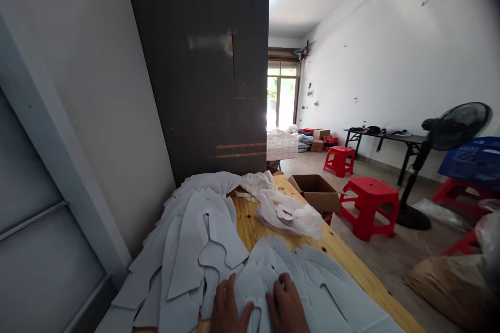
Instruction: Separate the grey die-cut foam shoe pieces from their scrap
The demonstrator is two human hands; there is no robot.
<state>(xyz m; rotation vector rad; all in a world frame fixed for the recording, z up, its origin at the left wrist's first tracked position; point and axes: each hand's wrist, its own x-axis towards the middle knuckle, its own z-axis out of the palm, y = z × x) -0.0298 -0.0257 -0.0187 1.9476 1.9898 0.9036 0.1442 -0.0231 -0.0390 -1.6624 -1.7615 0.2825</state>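
Head view: pale grey cut-out pieces (205, 255) are pressed by the left hand (228, 307) and right hand (285, 307), fingers spread open; more remain heaped along the pine bench (332, 255).

Daylight glares through the glass door (282, 96), shadows are soft, and wide-angle distortion bends the picture's edges.

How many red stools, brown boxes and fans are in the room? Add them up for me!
Red stools: 4 (two partly hidden)
Brown boxes: 3
Fans: 1
Total: 8
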